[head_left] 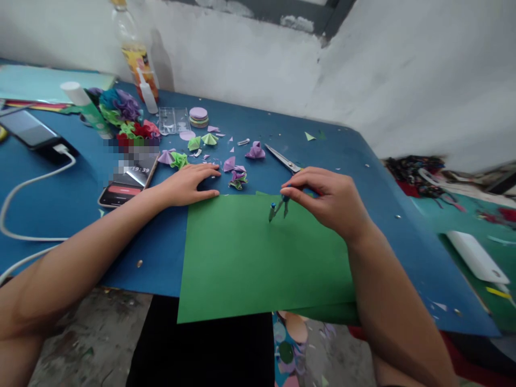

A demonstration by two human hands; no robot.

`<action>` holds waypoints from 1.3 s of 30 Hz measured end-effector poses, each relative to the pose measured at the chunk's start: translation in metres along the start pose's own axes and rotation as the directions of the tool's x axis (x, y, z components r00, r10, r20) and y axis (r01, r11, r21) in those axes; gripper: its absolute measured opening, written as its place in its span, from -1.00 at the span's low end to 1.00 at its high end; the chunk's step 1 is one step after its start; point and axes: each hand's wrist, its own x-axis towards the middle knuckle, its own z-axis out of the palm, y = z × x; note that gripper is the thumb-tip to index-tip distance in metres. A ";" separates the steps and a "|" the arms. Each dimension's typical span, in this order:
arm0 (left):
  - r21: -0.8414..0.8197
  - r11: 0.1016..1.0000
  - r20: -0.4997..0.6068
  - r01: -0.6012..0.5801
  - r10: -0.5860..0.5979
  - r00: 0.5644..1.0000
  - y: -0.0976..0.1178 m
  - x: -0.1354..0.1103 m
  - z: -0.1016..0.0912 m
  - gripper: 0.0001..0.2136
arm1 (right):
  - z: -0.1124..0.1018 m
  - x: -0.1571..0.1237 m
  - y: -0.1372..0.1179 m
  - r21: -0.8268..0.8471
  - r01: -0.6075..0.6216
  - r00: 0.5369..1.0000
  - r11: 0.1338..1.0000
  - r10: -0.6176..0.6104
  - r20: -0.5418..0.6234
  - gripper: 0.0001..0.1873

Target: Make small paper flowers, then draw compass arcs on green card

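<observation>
Right hand [328, 201] pinches the top of a small blue metal drawing compass [279, 207], both legs planted on the upper edge of a large green paper sheet [258, 258]. Left hand [189, 184] lies flat, fingers spread and released, pressing the sheet's top-left corner onto the blue table [60, 199]. Steel scissors [283, 158] lie just beyond the right hand's knuckles, folded purple and green paper scraps [236, 173] nearby.
</observation>
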 end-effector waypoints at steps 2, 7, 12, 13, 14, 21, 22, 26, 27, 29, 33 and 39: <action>0.005 1.000 0.000 -0.001 0.001 1.000 0.000 0.000 0.000 -0.43 | 0.000 0.001 0.008 -0.010 -0.014 1.000 1.000 0.014 -0.021 -0.75; 0.016 1.000 0.005 -0.002 0.002 1.000 0.001 0.000 -0.001 -0.42 | 0.001 0.002 0.018 0.033 -0.076 0.997 0.997 0.077 -0.031 -0.78; 0.018 1.000 0.009 0.001 -0.002 1.000 0.002 0.000 -0.002 -0.42 | 0.002 0.001 0.011 0.051 0.037 0.999 0.998 -0.037 0.004 -0.86; 0.018 1.000 0.012 0.003 -0.003 1.000 0.002 0.000 -0.002 -0.42 | 0.002 0.001 0.009 0.054 0.074 0.997 0.996 -0.075 0.016 -0.87; 0.017 1.000 0.014 0.004 -0.004 1.000 0.002 0.000 -0.002 -0.42 | 0.001 0.000 0.008 0.054 0.100 0.995 0.994 -0.101 0.025 -0.87; 0.027 1.000 0.014 0.001 -0.001 1.000 0.002 0.000 -0.001 -0.43 | 0.000 -0.001 0.013 0.038 0.148 0.989 0.988 -0.148 -0.006 -0.88; 0.030 1.000 0.014 0.001 -0.001 1.000 0.002 0.000 -0.001 -0.43 | 0.000 -0.001 0.013 0.039 0.157 0.988 0.987 -0.157 -0.014 -0.88; 0.037 0.999 0.015 0.000 -0.001 1.000 0.002 0.000 -0.001 -0.43 | 0.001 -0.002 0.014 0.041 0.164 0.985 0.986 -0.161 -0.057 -0.89; 0.037 0.999 0.015 0.001 -0.002 1.000 0.002 0.000 -0.001 -0.43 | 0.001 -0.002 0.013 0.045 0.157 0.986 0.987 -0.154 -0.061 -0.89; 0.037 0.999 0.015 0.004 -0.005 1.000 0.002 0.000 -0.001 -0.44 | 0.001 -0.003 0.013 0.053 0.136 0.990 0.989 -0.133 -0.054 -0.89; 0.038 0.999 0.017 0.004 -0.005 1.000 0.002 0.000 -0.001 -0.44 | 0.001 -0.002 0.013 0.060 0.122 0.992 0.991 -0.120 -0.039 -0.87; 0.035 0.999 0.014 0.002 -0.003 1.000 0.002 0.000 -0.001 -0.43 | 0.002 -0.001 0.014 0.051 0.161 0.986 0.986 -0.159 -0.048 -0.90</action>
